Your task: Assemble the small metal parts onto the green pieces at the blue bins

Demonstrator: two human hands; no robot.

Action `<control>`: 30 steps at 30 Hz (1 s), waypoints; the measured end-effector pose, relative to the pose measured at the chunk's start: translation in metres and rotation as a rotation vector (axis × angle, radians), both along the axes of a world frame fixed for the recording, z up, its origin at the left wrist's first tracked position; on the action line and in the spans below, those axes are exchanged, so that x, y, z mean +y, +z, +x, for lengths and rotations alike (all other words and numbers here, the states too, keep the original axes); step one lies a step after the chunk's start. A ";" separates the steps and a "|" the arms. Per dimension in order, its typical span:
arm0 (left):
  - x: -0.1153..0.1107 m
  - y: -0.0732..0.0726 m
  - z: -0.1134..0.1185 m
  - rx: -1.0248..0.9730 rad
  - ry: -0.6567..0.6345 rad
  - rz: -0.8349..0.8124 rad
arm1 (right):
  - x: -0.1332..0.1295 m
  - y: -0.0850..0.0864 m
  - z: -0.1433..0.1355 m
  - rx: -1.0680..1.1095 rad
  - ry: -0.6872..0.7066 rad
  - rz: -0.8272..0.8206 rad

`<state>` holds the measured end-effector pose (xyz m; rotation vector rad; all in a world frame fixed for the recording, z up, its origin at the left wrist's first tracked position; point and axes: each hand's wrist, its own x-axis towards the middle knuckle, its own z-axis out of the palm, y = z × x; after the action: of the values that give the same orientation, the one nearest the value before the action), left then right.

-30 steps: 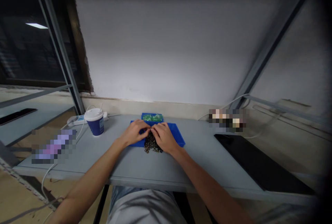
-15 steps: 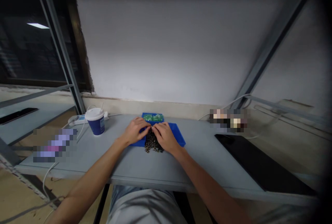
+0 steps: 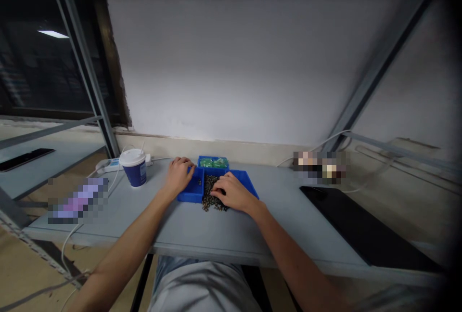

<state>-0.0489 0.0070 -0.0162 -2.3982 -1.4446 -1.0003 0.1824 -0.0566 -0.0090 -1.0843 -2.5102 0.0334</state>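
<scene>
My left hand (image 3: 179,175) is at the left rim of a blue bin (image 3: 190,199), its fingers bent together at the tips. Whatever is between them is too small to make out. Inside this bin lie a few tiny pieces. To the right, a heap of small dark and brassy metal pieces (image 3: 210,186) spills toward me on the table. Over that heap my right hand (image 3: 236,192) is closed in a pinch, thumb and fingertips down at the pieces; what they grip is hidden. Another blue bin (image 3: 247,183) sits partly behind my right hand.
Behind the heap stands a blue bin with green packets (image 3: 213,162). A lidded paper cup (image 3: 134,170) and a white power strip (image 3: 110,164) are at the left. A flat black panel (image 3: 361,225) lies on the right. White cables run along both sides.
My hands were together above the heap and have moved apart. The left went left to the bin's rim, uncovering the bin; the right came slightly lower over the pieces.
</scene>
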 end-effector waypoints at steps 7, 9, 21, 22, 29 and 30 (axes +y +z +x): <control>0.002 -0.007 -0.002 -0.024 -0.017 0.028 | -0.005 0.006 0.005 -0.060 0.037 -0.140; 0.001 -0.006 0.000 -0.019 -0.036 0.017 | -0.006 0.006 0.005 -0.080 0.047 -0.137; -0.009 0.002 0.010 -0.043 -0.176 -0.041 | -0.008 0.001 -0.001 -0.160 0.046 -0.160; -0.009 0.002 0.010 -0.045 -0.177 -0.045 | -0.009 0.001 -0.001 -0.150 0.050 -0.159; -0.010 0.003 0.011 -0.066 -0.226 -0.058 | -0.011 0.000 -0.002 -0.126 0.073 -0.150; -0.011 0.004 0.012 -0.071 -0.237 -0.056 | -0.011 0.000 -0.002 -0.123 0.074 -0.146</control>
<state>-0.0372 -0.0039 -0.0127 -2.6474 -1.2451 -1.1198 0.1803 -0.0676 -0.0094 -1.0785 -2.6940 0.1792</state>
